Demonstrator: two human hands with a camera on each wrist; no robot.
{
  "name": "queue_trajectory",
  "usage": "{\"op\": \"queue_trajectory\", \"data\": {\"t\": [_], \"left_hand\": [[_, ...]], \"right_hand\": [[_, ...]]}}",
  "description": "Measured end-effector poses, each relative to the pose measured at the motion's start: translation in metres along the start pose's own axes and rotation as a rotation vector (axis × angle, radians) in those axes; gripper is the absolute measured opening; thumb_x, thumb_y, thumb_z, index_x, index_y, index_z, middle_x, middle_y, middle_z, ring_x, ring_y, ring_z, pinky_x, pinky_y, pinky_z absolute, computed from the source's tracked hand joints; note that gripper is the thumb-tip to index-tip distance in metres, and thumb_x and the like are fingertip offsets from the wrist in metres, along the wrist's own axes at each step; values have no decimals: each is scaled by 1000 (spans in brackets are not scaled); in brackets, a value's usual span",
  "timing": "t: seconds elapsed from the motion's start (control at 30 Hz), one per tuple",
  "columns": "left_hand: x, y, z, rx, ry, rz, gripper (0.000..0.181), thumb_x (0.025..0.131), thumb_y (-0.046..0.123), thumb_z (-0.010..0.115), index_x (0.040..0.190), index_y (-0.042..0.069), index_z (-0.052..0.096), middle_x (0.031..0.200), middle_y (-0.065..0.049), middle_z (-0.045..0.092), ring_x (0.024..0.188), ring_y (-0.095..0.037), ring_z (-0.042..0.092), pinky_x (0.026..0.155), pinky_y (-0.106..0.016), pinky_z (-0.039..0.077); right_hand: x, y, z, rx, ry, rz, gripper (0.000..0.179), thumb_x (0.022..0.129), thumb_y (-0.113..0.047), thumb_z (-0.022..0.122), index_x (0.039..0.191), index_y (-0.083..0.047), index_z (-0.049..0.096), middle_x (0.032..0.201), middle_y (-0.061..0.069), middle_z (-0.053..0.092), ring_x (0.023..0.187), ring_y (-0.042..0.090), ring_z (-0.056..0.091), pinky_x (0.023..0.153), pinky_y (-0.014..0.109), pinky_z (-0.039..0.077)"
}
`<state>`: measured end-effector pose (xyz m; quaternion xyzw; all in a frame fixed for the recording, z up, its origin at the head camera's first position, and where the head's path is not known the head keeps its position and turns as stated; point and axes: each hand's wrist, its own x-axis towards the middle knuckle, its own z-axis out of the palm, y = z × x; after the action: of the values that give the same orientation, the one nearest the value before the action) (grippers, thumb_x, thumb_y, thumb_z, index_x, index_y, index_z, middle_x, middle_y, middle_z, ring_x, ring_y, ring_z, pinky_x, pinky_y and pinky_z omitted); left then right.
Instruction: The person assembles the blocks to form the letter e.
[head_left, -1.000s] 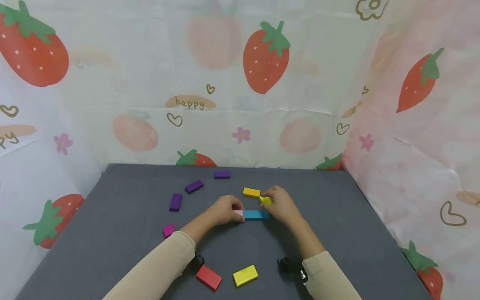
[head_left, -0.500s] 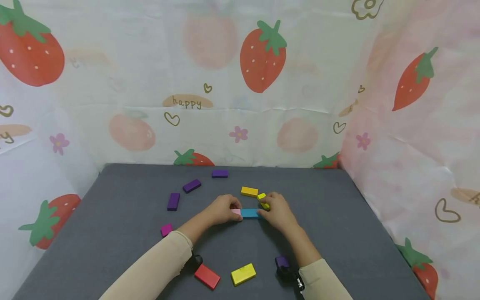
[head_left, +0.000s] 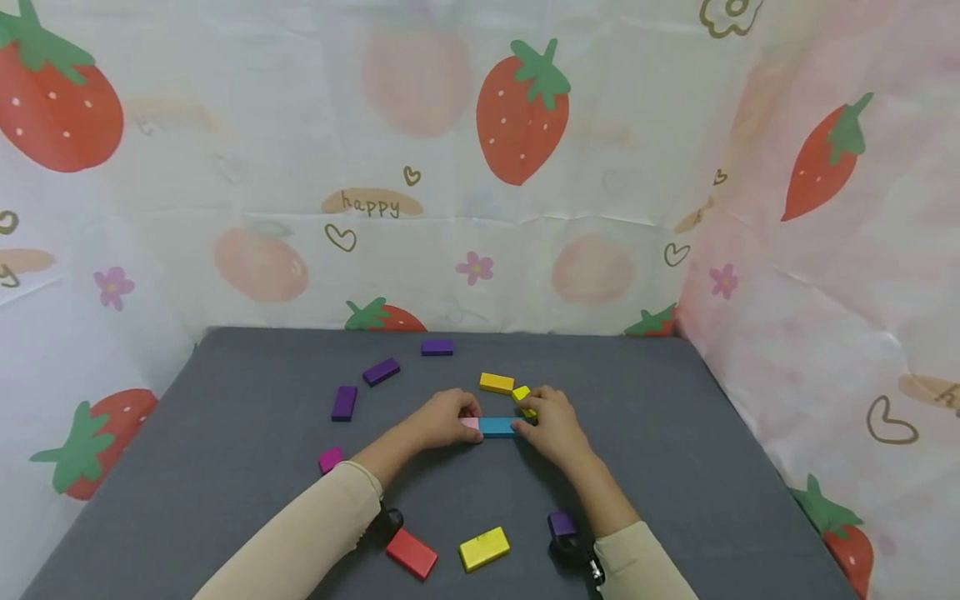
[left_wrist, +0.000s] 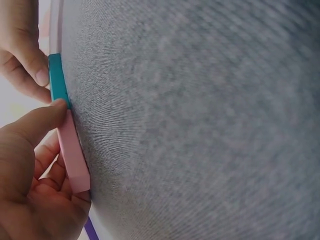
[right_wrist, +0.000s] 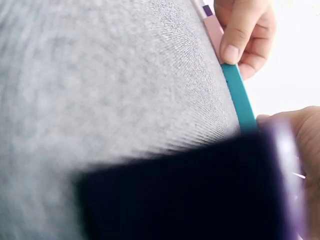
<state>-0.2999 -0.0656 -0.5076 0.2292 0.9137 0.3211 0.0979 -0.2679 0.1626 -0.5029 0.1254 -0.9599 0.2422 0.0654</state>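
My left hand (head_left: pixel 446 419) grips a pink block (left_wrist: pixel 74 150), its thumb near the joint with the blue block (head_left: pixel 497 427). The two blocks lie end to end in one line on the grey tabletop. At the blue block's far end my right hand (head_left: pixel 557 429) pinches it, with the thumb over the near side and the fingers behind. Close to those fingers sits a small yellow block (head_left: pixel 521 392), partly hidden by them. An orange-yellow block (head_left: pixel 497 382) lies just behind. In the right wrist view, the pink block (right_wrist: pixel 214 35) shows under the left thumb.
Purple blocks (head_left: pixel 381 372) curve round the back left, with a magenta block (head_left: pixel 331 459) beside the left sleeve. Nearer me lie a red block (head_left: pixel 412 554) and a larger yellow block (head_left: pixel 484 548). Another purple block (head_left: pixel 561 523) stands by the right wrist camera (head_left: pixel 567 550).
My right hand has moved slightly left onto the blue block's end, and the small yellow block beside its fingers has turned. A purple block by the right wrist has come into sight.
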Motion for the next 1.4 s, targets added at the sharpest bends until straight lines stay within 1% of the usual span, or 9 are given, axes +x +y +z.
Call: {"op": "queue_trajectory", "data": {"t": [0.27,0.57,0.67,0.77,0.87,0.97,1.13,1.3,1.4], "left_hand": [[-1,2,-3,27,-11,22,25,85,24,85,102,12,72,94,1,61,84,-14,54,78,-33,48],[1,3,-3,7,-37,40,25,85,25,85,103,13,72,95,2,63,84,-13,56,77,-33,49],[2,2,-8,-29,-64,31,28,87,28,83,109,13,72,100,3,67,89,-12,59,83,-34,52],[4,2,-18,-78,-70,9,32,90,30,80,114,12,70,105,3,69,96,-13,62,91,-38,54],[8,0,-33,-85,-36,-13,34,93,30,78,118,10,69,109,0,70,101,-16,63,96,-41,53],[15,-5,-50,-46,24,-25,35,94,28,76,121,6,68,112,-6,69,104,-21,63,96,-43,54],[33,-22,-73,25,121,-69,42,95,23,75,128,1,65,126,-15,66,117,-31,61,103,-48,50],[51,-46,-83,87,203,-79,45,93,21,76,131,-2,64,130,-20,65,124,-37,59,108,-51,45],[57,-56,-87,116,217,-94,48,93,20,75,133,-2,63,132,-21,64,127,-41,55,109,-54,42]], "right_hand": [[0,-2,0,-33,-1,-5,32,91,-25,79,118,-8,76,125,11,64,114,31,55,98,51,46],[-2,3,3,-50,14,-13,31,91,-25,79,117,-8,77,124,11,64,112,31,55,97,51,47],[-2,2,2,-46,7,-5,31,92,-26,79,117,-8,76,126,11,64,114,32,55,98,51,46],[-3,1,1,-42,3,-1,31,92,-27,78,118,-9,76,127,11,63,116,32,55,100,51,46],[-2,1,0,-40,7,-6,32,92,-26,79,117,-8,76,127,12,64,115,32,55,100,51,46],[-1,1,0,-43,7,-10,32,91,-27,79,117,-9,77,126,11,64,114,31,55,100,51,46],[0,4,0,-57,0,-9,33,91,-28,79,118,-9,76,126,10,64,114,30,55,100,51,46],[0,3,0,-64,7,2,32,91,-27,80,118,-9,76,127,10,64,115,30,55,101,51,45],[0,1,0,-53,-2,8,33,92,-28,79,119,-9,76,128,10,64,117,30,55,102,50,45]]}}
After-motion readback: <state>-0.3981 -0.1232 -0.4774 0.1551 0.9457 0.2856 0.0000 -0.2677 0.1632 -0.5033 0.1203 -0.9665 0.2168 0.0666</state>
